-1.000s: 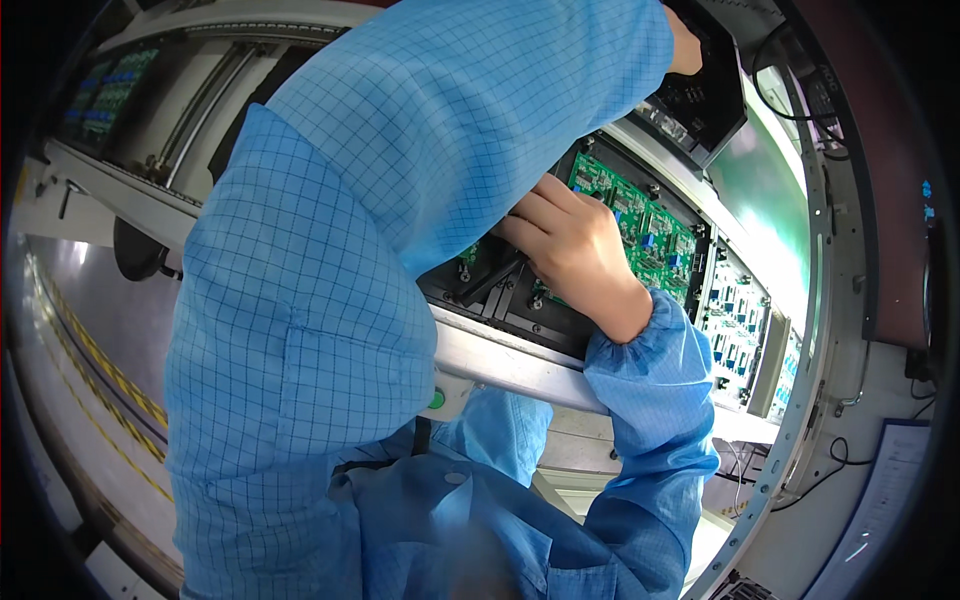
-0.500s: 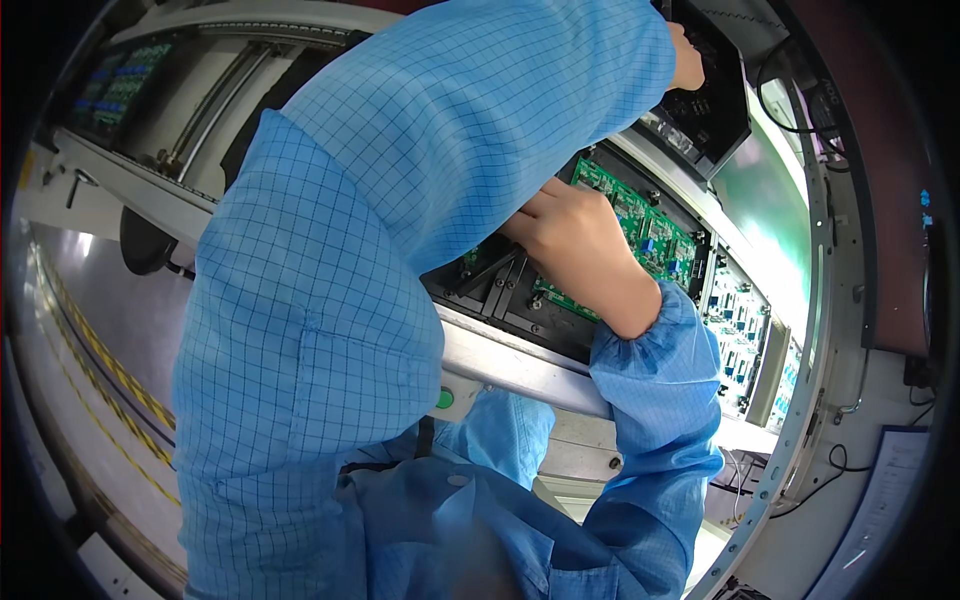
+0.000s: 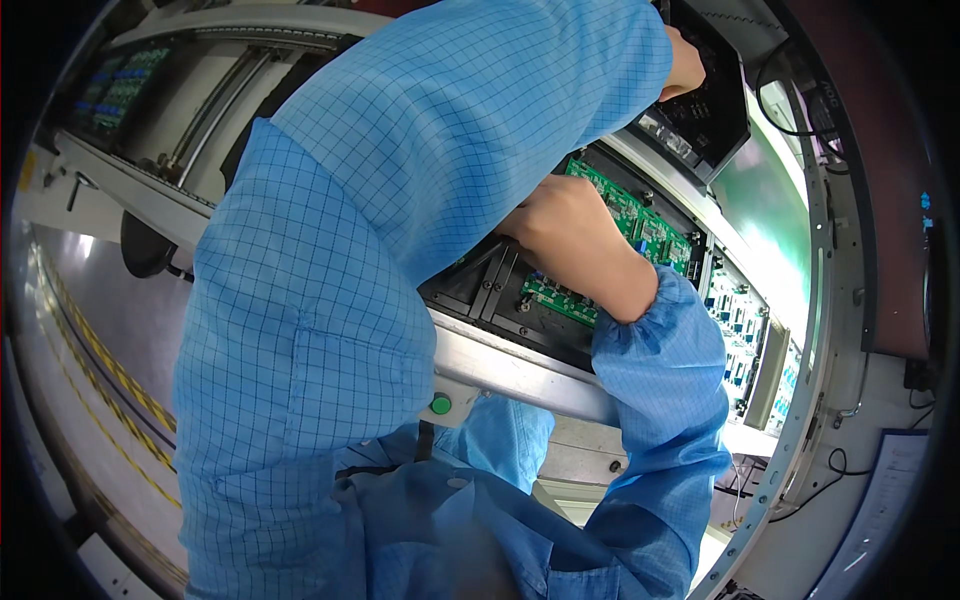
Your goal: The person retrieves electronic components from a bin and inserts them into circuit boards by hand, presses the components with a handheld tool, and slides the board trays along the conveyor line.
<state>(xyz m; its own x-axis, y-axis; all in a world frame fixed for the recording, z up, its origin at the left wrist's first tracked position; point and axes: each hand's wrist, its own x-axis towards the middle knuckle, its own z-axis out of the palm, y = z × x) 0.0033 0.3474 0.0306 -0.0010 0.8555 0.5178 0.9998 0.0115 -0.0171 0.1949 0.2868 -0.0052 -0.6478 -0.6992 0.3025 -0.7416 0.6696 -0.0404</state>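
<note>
My left arm reaches across the view in a blue gridded sleeve. Its hand (image 3: 685, 66) rests at a black angular device (image 3: 722, 125) at the far right, most fingers out of sight. Nearer to me, my right hand (image 3: 578, 225) bends over a green circuit board (image 3: 625, 208) with its fingers curled. The left sleeve covers those fingertips, so what they grip cannot be made out. The board sits in a black carrier (image 3: 560, 338), and part of it shows below my right wrist.
A metal rail (image 3: 520, 373) with a green button (image 3: 440, 404) runs in front of me. Brightly lit boards (image 3: 735, 335) lie to the right, below a dark panel (image 3: 900, 220). More boards (image 3: 120, 88) are at far left. A black rounded part (image 3: 147, 243) juts out at left.
My right hand has shifted slightly left, and its fingers look more curled. The left hand stays by the black device, nearly unmoved.
</note>
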